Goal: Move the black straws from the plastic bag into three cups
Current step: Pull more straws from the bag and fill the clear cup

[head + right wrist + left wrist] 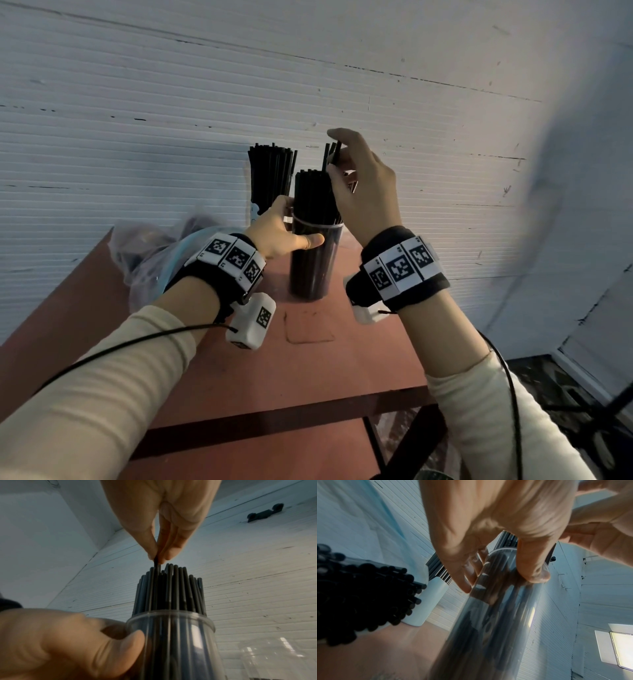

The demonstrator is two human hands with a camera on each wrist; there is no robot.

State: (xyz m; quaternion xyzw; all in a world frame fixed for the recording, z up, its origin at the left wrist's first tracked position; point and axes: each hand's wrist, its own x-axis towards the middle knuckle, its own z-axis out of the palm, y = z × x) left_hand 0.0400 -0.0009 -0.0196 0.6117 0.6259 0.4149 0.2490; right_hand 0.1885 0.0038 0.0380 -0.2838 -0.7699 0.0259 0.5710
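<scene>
A clear cup packed with black straws stands on the red-brown table. My left hand grips this cup just below its rim, thumb in front and fingers behind. My right hand is above the bundle and pinches the top of a few black straws that stick up higher than the rest. The right wrist view shows my right hand pinching a straw over the cup. In the left wrist view my left hand wraps the cup.
A white cup full of straws stands behind, by the wall. The crumpled plastic bag lies at the left with straw ends showing. Another clear cup stands to the right. The table's front edge is near me.
</scene>
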